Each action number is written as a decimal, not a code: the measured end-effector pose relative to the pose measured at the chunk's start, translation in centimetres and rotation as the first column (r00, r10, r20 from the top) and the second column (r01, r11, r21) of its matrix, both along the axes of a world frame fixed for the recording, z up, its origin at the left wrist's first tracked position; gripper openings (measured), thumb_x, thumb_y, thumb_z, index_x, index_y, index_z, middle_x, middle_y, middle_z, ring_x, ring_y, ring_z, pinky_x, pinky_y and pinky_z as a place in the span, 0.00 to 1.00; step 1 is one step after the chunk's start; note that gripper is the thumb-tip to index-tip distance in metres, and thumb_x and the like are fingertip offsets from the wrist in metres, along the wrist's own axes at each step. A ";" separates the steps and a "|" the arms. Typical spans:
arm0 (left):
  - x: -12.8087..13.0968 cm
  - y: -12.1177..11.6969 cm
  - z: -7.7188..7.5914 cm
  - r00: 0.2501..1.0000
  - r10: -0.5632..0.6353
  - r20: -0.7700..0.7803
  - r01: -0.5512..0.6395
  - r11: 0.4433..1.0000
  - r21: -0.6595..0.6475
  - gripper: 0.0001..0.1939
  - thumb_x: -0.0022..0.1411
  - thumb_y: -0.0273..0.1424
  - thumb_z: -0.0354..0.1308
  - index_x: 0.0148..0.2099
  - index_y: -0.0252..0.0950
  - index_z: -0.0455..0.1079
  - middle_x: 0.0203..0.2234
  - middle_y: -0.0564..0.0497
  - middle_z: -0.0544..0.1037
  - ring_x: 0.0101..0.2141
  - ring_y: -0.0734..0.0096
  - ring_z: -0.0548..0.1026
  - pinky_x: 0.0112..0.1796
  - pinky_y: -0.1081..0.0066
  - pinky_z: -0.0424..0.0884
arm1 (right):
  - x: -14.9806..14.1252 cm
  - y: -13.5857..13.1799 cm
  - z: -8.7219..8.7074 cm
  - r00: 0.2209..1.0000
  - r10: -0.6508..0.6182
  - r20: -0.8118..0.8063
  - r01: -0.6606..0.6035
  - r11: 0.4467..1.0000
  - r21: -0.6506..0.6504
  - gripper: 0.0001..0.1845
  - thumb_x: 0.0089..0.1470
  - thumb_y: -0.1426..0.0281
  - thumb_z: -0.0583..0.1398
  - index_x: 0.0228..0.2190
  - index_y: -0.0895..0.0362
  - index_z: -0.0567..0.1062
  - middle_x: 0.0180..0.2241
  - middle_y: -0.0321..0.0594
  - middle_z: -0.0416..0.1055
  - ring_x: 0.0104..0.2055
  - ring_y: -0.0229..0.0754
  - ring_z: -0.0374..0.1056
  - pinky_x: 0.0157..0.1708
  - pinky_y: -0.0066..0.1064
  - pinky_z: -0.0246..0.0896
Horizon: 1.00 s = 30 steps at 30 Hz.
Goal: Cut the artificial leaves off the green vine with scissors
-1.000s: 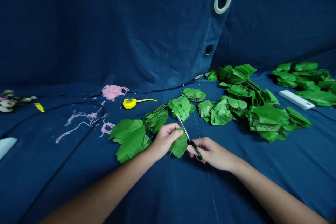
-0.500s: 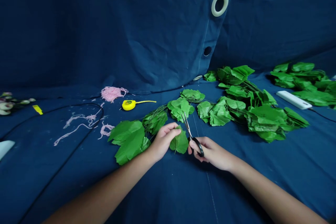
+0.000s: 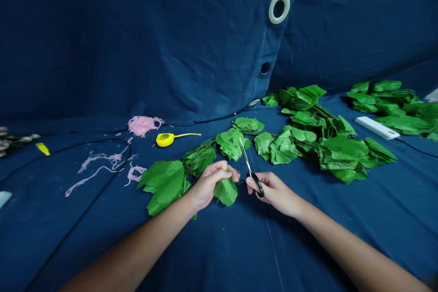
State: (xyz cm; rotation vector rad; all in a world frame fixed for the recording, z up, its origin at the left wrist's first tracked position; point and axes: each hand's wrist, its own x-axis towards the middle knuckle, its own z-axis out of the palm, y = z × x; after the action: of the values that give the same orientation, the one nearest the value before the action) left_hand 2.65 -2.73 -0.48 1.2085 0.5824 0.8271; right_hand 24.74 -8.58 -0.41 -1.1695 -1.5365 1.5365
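Note:
My left hand (image 3: 212,183) pinches a green artificial leaf (image 3: 226,191), which hangs below the fingers. My right hand (image 3: 273,194) holds a pair of scissors (image 3: 253,175) by its black handles, with the closed blades pointing up and away from me. A small gap separates the scissors from the left hand. Leaf clusters on thin stems lie around the hands: a large-leaved one (image 3: 164,182) at the left, a smaller one (image 3: 233,142) just beyond, and a big pile (image 3: 342,153) to the right.
A yellow tape measure (image 3: 165,139) with its tape partly out lies near a pink yarn bundle (image 3: 143,125). Loose pink strands (image 3: 102,164) and a black cable (image 3: 89,205) are at left. A white power strip (image 3: 376,127) and more leaves (image 3: 407,109) sit at right.
The scissor blades, slightly apart before, are now together. My left hand and its leaf have moved a little left, away from the scissors. The whole view has shifted slightly.

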 end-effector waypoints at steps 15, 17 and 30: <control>0.4 -0.3 -0.1 0.991 -0.070 -0.115 0.075 0.996 0.040 0.12 0.59 0.28 0.66 0.45 0.35 0.73 0.38 0.50 0.75 0.39 0.69 0.71 0.42 0.70 0.65 | -0.2 0.0 -0.3 0.996 0.045 -0.075 -0.045 0.999 -0.006 0.31 0.59 0.45 0.62 0.26 0.60 0.63 0.20 0.30 0.54 0.21 0.27 0.46 0.22 0.21 0.40; 0.5 -0.2 -0.3 0.997 -0.034 -0.072 0.035 0.999 0.011 0.17 0.58 0.27 0.66 0.50 0.37 0.71 0.40 0.50 0.75 0.40 0.70 0.72 0.42 0.71 0.66 | -0.2 0.1 -0.2 0.997 0.038 -0.061 -0.039 0.999 -0.007 0.32 0.59 0.44 0.61 0.27 0.60 0.62 0.20 0.30 0.54 0.22 0.28 0.47 0.22 0.22 0.40; 0.6 -0.2 -0.5 0.995 -0.002 -0.101 -0.002 0.999 -0.036 0.17 0.59 0.34 0.70 0.50 0.35 0.78 0.43 0.45 0.80 0.42 0.66 0.76 0.46 0.68 0.70 | -1.0 0.2 -2.0 0.985 -0.172 -0.009 0.172 0.977 0.124 0.32 0.54 0.54 0.68 0.21 0.59 0.55 0.22 0.31 0.48 0.27 0.28 0.44 0.27 0.22 0.42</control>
State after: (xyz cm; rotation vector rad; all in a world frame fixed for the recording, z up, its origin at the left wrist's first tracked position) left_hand 3.26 -2.90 -0.99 1.2226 0.6775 0.7556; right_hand 23.72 -8.37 -2.41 -1.1991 -1.4688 1.3083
